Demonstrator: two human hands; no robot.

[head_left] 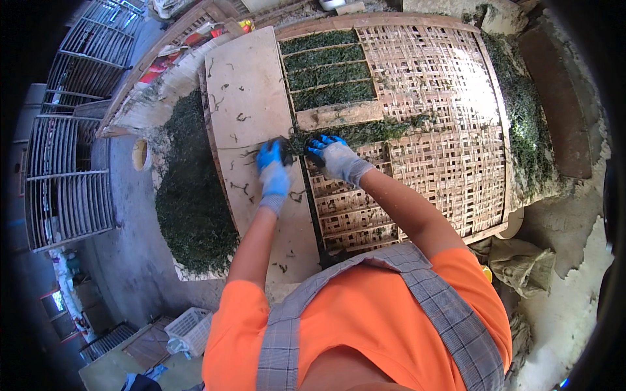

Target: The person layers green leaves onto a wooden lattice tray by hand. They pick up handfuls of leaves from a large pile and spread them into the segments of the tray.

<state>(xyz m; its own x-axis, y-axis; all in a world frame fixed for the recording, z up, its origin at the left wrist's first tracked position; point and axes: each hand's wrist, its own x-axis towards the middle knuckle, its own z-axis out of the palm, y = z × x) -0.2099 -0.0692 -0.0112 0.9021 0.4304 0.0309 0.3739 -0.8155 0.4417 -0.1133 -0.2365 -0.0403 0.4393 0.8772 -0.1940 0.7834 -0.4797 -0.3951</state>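
Observation:
Both hands wear white-and-blue work gloves. My left hand [274,171] is over the right edge of a pale board [251,78], its fingers closed round dark green leaf strands, partly hidden by them. Just right of it, my right hand [334,156] is bent over the near end of a strip of dark green leaves [385,132] on a woven bamboo tray [450,137], fingers curled onto them. Beyond the hands, a slatted wooden frame [339,112] on the tray holds several filled rows of the leaves. Stray strands are scattered on the board.
Heaps of dark green leaves lie left of the board [189,189] and beyond the tray's right edge [518,104]. Stacked slatted racks [72,176] stand at the far left. A white plastic basket [189,331] is at lower left, and a crumpled sack [521,264] at right.

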